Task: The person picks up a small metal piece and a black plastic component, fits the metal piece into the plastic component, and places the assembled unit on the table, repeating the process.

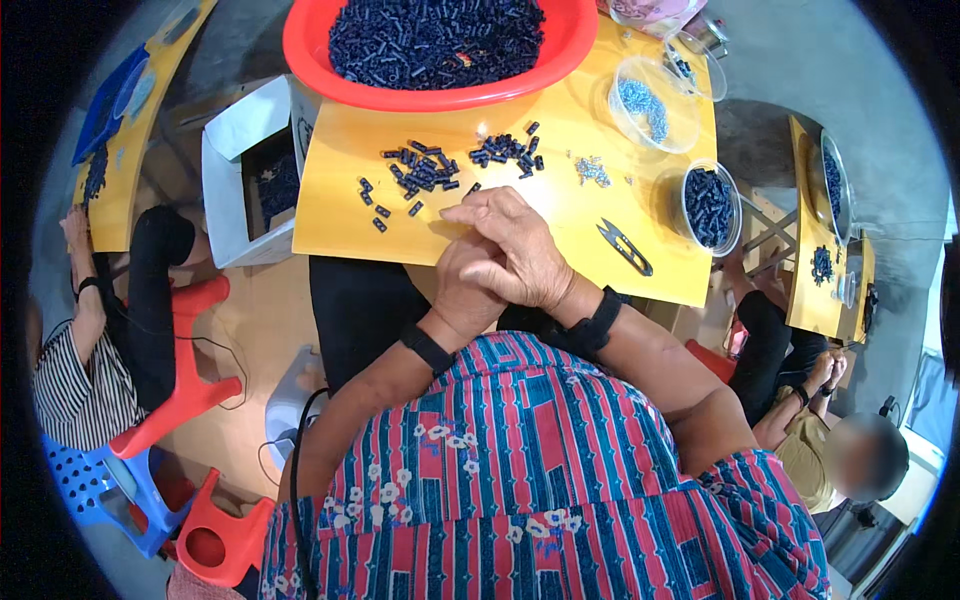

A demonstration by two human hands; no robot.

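Note:
My right hand [525,250] lies across my left hand [470,280] at the near edge of the yellow table [350,235]. Its fingers bend over the left hand and its thumb rests against it. The left hand's fingers are mostly hidden beneath, and I cannot see anything held. Just beyond the hands lie two loose heaps of small dark tubular pieces, a left heap [425,170] and a right heap [507,150]. To the right are a small pile of tiny shiny parts [591,171] and black thread snips [626,248].
A red basin [440,100] full of dark pieces stands at the back. Along the right side are a clear tub [738,215] of dark pieces and a clear dish [620,110] of bluish parts. A white carton [222,190] stands left. Other people sit at side tables.

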